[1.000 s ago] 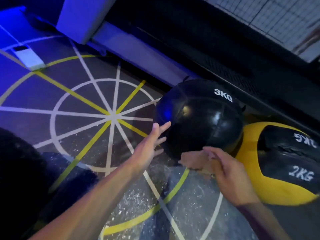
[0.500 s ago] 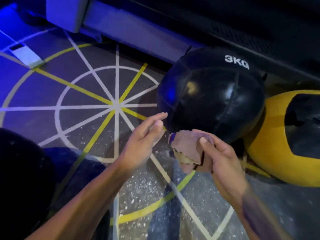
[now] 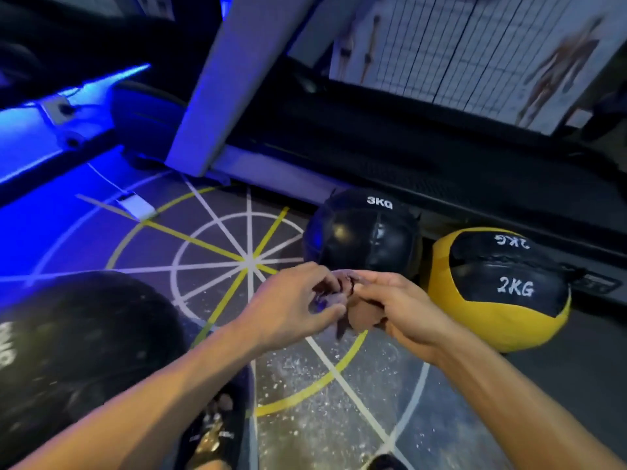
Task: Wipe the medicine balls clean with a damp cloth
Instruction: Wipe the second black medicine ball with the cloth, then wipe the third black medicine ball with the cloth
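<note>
A black 3KG medicine ball sits on the gym floor by a treadmill base. To its right lies a yellow and black 2KG medicine ball. A brownish cloth, crumpled, hangs in front of the black ball. My left hand pinches its left side and my right hand grips its right side. Both hands meet just in front of the black ball without touching it. A third dark ball fills the lower left.
The speckled floor carries a white and yellow wheel marking. A treadmill with a pale slanted post runs behind the balls. A foot in a dark sandal shows at the bottom.
My left hand has come across and taken hold of the cloth, which my right hand alone held before. The view has pulled back, so the 2KG ball shows whole.
</note>
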`<action>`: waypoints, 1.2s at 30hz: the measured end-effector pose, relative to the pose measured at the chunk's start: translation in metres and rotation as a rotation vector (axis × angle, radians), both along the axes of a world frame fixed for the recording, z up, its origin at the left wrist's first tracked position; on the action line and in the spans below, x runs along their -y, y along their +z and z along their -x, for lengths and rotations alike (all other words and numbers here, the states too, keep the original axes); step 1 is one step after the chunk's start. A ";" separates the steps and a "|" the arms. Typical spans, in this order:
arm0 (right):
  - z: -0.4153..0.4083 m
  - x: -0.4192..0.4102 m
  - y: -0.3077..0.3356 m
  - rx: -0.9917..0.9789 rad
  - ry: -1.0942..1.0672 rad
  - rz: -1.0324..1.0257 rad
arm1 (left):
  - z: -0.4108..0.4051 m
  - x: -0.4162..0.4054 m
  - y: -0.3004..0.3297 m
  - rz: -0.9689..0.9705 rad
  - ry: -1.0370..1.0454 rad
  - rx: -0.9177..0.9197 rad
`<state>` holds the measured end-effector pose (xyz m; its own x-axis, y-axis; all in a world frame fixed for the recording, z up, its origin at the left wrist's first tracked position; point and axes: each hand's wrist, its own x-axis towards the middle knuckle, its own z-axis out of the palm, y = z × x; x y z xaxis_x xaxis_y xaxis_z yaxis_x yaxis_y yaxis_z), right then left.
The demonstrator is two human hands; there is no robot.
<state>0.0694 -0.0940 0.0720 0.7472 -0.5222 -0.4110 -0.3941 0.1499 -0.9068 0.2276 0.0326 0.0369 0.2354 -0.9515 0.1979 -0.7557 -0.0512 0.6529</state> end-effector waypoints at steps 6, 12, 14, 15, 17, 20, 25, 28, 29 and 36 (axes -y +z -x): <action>0.021 -0.053 0.086 0.005 0.143 0.165 | 0.003 -0.064 0.100 -0.057 -0.034 -0.148; 0.057 -0.102 0.114 0.002 0.142 0.267 | 0.018 -0.127 0.171 -0.178 0.034 -0.463; 0.066 -0.124 0.115 0.013 0.127 0.278 | 0.029 -0.144 0.183 -0.202 0.059 -0.458; 0.070 -0.136 0.116 0.020 0.121 0.285 | 0.036 -0.152 0.187 -0.216 0.088 -0.413; 0.077 -0.153 0.112 0.010 0.110 0.271 | 0.049 -0.165 0.190 -0.239 0.158 -0.276; 0.080 -0.175 0.094 -0.054 0.082 0.216 | 0.069 -0.179 0.193 -0.244 0.196 -0.079; 0.074 -0.194 0.092 0.122 0.008 -0.157 | 0.101 -0.191 0.198 -0.261 0.150 0.071; 0.076 -0.188 0.103 0.212 0.080 -0.332 | 0.109 -0.194 0.197 -0.243 0.081 -0.044; 0.075 -0.187 0.105 0.220 0.108 -0.335 | 0.108 -0.196 0.198 -0.266 0.042 -0.126; 0.046 -0.190 0.077 0.156 0.127 -0.168 | 0.024 -0.233 0.194 -0.344 0.245 -0.351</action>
<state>0.0237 0.0956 0.1495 0.8639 -0.3539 -0.3584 -0.2763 0.2619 -0.9247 0.2041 0.2658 0.2312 0.4540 -0.8566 -0.2451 -0.4347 -0.4531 0.7782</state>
